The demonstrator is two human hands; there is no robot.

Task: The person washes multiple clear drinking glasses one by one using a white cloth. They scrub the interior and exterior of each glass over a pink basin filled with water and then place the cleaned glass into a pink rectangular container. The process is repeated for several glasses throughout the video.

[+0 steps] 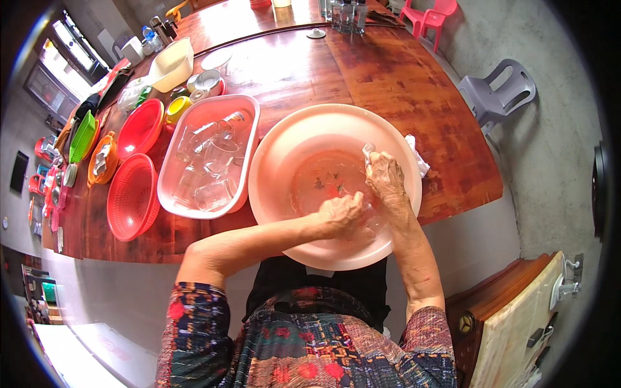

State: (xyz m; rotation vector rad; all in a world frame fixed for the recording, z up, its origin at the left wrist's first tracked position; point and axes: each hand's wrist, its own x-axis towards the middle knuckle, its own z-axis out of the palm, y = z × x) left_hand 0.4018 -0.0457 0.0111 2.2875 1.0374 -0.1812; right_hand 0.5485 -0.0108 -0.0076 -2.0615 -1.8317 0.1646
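Note:
A large peach-coloured basin stands at the table's near edge, with shallow water and a dark and red pattern at its bottom. My left hand is closed low inside it, on what looks like a clear drinking glass, partly hidden by the fingers. Against the basin's right side my right hand is closed on a small white cloth, whose end pokes out past the fingers. Left of the basin, a pink rectangular tub holds several clear glass mugs.
Red plastic baskets and an orange basket line the left side of the wooden table. A crumpled white tissue lies right of the basin. Bottles stand at the far end. A grey chair is beyond the right edge.

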